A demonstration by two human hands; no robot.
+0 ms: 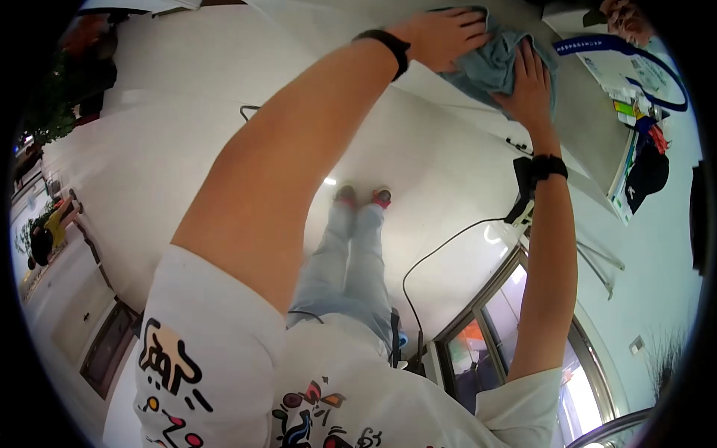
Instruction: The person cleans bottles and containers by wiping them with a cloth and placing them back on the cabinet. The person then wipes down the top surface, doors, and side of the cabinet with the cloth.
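Dark-blue printed lanyard (597, 44) curves just beside right hand (529, 88); black fabric cap (647, 175) farther off. Soft, crumpled blue-grey cloth (478, 73) on smooth grey counter (594, 104), long axis slanting upper left to lower right. Left hand (444, 41), right hand lie on it, fingers outstretched, unclenched.

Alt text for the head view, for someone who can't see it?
The wearer's left hand and right hand rest on a bunched blue-grey cloth at a grey tabletop, with a blue strap and black cap at right.
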